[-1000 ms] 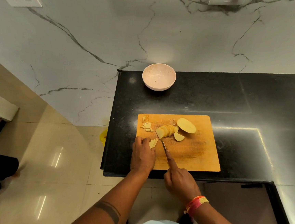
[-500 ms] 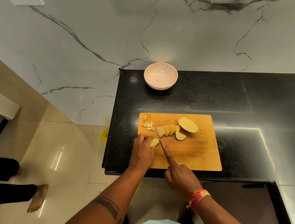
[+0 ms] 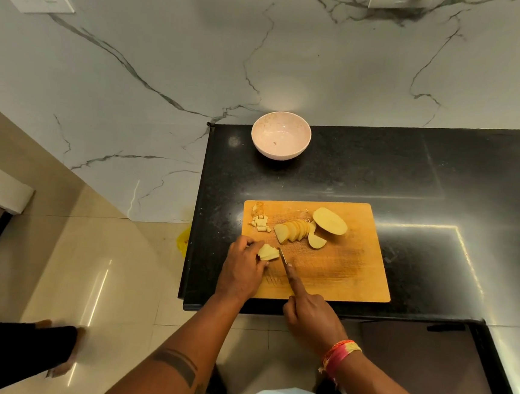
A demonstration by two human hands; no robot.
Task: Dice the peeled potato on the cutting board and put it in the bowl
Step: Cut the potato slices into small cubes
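left hand [image 3: 244, 269] pins a small stack of potato slices [image 3: 268, 252] at the near-left part of the cutting board [image 3: 334, 266], fingers curled onto it from the left. right hand [image 3: 311, 316] is wrapped round the knife [image 3: 282, 255] handle, index finger laid along the spine, blade pointing away from the body and sitting just right of the stack, touching or nearly so. so the next cut runs front-to-back, cutting the slices into strips, and the blade works leftward toward the holding fingertips. rest of the potato: fanned slices [image 3: 293, 230] and a half [image 3: 329, 221] mid-board, a few dice [image 3: 260, 222] at far-left corner. bowl [image 3: 280, 135] sits well beyond the board, no potato visible in it
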